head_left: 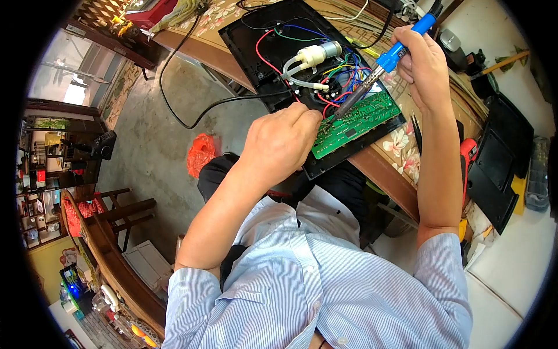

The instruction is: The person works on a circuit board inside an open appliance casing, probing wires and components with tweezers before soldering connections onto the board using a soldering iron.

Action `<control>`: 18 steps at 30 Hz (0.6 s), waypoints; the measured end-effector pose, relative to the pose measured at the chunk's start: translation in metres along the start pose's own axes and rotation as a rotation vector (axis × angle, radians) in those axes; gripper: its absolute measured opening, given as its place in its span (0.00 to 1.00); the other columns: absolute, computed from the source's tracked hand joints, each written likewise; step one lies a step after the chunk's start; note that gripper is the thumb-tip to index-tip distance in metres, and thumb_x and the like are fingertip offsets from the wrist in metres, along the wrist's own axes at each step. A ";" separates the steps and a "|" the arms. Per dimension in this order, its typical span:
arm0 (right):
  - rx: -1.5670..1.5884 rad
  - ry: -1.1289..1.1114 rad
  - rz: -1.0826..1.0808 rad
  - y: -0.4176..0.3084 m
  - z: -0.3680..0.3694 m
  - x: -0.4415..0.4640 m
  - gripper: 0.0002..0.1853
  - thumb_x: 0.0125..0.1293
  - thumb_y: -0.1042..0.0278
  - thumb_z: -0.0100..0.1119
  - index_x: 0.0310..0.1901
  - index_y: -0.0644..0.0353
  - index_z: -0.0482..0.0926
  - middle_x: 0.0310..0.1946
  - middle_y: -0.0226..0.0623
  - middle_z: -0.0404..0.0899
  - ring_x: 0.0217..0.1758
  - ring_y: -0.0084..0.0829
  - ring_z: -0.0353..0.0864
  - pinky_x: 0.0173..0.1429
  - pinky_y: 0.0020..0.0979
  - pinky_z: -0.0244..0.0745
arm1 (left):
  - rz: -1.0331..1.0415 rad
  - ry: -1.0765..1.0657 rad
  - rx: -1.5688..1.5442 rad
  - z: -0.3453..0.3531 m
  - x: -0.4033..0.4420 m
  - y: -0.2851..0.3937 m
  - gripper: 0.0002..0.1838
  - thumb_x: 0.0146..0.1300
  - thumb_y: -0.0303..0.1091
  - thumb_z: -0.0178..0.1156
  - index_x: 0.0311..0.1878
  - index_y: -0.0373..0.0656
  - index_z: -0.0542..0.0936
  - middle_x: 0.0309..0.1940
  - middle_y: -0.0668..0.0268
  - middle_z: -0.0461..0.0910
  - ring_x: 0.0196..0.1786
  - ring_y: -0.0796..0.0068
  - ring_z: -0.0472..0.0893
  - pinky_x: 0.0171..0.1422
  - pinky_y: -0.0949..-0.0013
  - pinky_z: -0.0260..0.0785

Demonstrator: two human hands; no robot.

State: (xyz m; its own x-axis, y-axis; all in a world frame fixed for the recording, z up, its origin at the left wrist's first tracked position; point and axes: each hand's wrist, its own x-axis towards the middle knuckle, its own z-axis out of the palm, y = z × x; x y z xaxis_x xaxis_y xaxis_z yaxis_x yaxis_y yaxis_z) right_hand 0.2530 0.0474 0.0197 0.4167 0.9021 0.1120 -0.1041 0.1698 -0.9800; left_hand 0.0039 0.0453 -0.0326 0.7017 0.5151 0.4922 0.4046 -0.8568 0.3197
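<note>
My right hand [423, 67] is closed around the blue handle of a soldering iron [390, 58], whose dark tip points down-left onto a green circuit board [357, 127]. At the board's left end, my left hand [283, 136] has its fingers pressed together near the iron's tip; what they pinch is hidden. The board lies on a black plastic housing [250, 43]. Above the board, coloured wires [349, 75] run beside a small pump with a silver motor [317, 54] and clear tubing [289, 72].
A wooden table [386, 180] with a floral cover bears the housing. A black cable [168, 96] hangs off its left side. Black plastic parts [500, 163] and a red tool [468, 150] lie at the right. A red bag [201, 154] is on the floor.
</note>
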 end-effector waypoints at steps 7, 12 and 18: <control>-0.005 -0.009 -0.001 0.001 -0.002 0.001 0.08 0.63 0.65 0.58 0.32 0.60 0.76 0.16 0.18 0.64 0.13 0.08 0.54 0.15 0.16 0.48 | 0.000 0.003 -0.003 0.000 0.000 0.000 0.07 0.54 0.25 0.62 0.38 0.42 0.79 0.29 0.63 0.77 0.28 0.62 0.79 0.31 0.63 0.73; -0.004 -0.010 -0.008 0.002 -0.002 0.001 0.08 0.63 0.65 0.58 0.32 0.61 0.76 0.15 0.18 0.63 0.13 0.08 0.54 0.15 0.16 0.48 | 0.000 0.015 -0.018 0.000 0.000 0.000 0.08 0.54 0.25 0.62 0.38 0.41 0.79 0.30 0.63 0.77 0.29 0.61 0.79 0.31 0.64 0.73; -0.004 -0.020 -0.005 0.000 -0.003 0.000 0.08 0.64 0.65 0.57 0.32 0.60 0.76 0.16 0.18 0.64 0.13 0.08 0.54 0.15 0.17 0.47 | -0.014 0.013 -0.015 -0.001 0.000 0.000 0.08 0.54 0.25 0.62 0.39 0.41 0.79 0.30 0.63 0.77 0.29 0.62 0.80 0.32 0.64 0.73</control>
State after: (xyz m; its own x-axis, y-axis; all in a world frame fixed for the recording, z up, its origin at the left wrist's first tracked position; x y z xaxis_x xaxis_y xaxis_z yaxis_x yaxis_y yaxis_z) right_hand 0.2556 0.0465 0.0192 0.3991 0.9090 0.1200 -0.0985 0.1726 -0.9801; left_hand 0.0032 0.0454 -0.0321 0.6886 0.5270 0.4981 0.4051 -0.8493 0.3385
